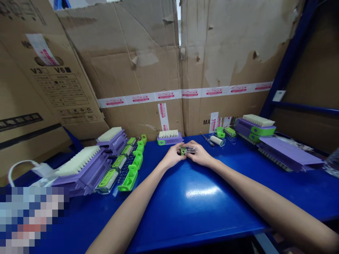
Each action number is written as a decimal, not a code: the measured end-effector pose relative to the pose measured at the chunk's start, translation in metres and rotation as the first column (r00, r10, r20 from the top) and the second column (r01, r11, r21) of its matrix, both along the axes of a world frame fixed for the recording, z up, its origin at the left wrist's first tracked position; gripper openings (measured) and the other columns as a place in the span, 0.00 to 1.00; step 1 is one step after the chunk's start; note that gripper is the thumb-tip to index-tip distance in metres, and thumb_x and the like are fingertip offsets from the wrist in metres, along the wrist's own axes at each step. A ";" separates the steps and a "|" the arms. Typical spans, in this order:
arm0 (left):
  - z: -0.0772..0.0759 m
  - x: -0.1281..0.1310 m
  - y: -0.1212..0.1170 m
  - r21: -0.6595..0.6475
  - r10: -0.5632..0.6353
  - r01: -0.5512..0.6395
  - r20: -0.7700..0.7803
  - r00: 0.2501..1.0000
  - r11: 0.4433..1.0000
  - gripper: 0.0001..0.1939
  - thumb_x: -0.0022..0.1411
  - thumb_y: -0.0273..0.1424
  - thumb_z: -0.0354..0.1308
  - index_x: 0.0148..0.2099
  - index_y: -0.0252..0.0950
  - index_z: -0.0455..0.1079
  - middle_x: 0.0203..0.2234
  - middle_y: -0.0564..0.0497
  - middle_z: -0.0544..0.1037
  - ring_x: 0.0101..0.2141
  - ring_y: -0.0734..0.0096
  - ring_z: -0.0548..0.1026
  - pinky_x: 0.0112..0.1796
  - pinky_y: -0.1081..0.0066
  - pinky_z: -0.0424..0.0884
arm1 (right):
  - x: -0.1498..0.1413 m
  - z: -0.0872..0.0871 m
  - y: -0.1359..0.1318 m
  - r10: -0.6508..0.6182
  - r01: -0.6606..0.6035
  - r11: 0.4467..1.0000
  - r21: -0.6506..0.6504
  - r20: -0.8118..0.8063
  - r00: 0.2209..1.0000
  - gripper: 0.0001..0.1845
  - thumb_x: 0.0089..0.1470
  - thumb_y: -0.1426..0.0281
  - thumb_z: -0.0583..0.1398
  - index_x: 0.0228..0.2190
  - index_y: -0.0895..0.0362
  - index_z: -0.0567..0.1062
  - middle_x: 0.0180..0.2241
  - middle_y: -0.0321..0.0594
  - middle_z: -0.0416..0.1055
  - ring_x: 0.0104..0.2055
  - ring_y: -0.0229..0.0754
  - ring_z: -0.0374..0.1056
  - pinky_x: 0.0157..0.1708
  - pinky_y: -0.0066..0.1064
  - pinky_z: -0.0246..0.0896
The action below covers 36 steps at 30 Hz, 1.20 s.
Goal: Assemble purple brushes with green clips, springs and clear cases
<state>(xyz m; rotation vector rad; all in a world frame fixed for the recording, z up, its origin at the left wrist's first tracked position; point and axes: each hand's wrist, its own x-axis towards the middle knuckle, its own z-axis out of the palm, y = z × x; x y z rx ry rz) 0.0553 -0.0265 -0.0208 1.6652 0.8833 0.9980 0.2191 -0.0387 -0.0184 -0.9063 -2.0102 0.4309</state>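
Note:
Above the middle of the blue table, my two hands meet around a small green plastic part and a coiled metal spring. My left hand (172, 157) is closed on the green plastic part (182, 150). The spring (191, 149) sticks out to the right of that part, and the fingers of my right hand (201, 155) are closed around it. Whether the spring is seated in the green part cannot be made out. Just behind my hands stands a purple brush head (173, 139) with cream bristles on top and a green end.
On the left lie purple bristled pieces (87, 173), green-topped clear blocks (108, 179), springs (129, 165) and green parts (129, 180) in rows. A screwdriver (208, 140), a white-and-clear block (217, 140) and stacked purple pieces (288, 151) are on the right. Cardboard (137, 70) walls the back.

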 end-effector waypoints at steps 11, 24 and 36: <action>-0.003 0.003 -0.005 0.203 0.132 -0.097 -0.163 0.978 0.974 0.33 0.43 0.26 0.67 0.54 0.32 0.66 0.40 0.45 0.78 0.40 0.62 0.76 0.44 0.64 0.70 | -0.002 0.004 -0.003 -0.021 -0.005 0.986 -0.166 -0.152 0.988 0.13 0.52 0.65 0.59 0.37 0.58 0.76 0.39 0.43 0.75 0.41 0.44 0.70 0.43 0.35 0.63; 0.014 0.016 -0.035 0.682 0.584 -0.084 -0.547 0.600 0.726 0.14 0.56 0.40 0.58 0.40 0.35 0.72 0.34 0.45 0.77 0.40 0.56 0.73 0.42 0.60 0.64 | 0.000 0.005 -0.007 -0.059 -0.040 0.952 -0.302 -0.313 0.948 0.15 0.46 0.63 0.62 0.34 0.60 0.75 0.35 0.43 0.75 0.37 0.44 0.71 0.41 0.36 0.65; 0.010 0.009 -0.028 0.629 0.498 -0.236 -0.278 0.821 0.741 0.23 0.58 0.44 0.57 0.50 0.36 0.62 0.46 0.43 0.74 0.47 0.58 0.72 0.48 0.60 0.66 | -0.008 0.018 -0.019 -0.266 -0.514 0.563 -0.647 -0.731 0.629 0.09 0.52 0.68 0.56 0.31 0.59 0.73 0.27 0.42 0.74 0.31 0.42 0.72 0.39 0.39 0.68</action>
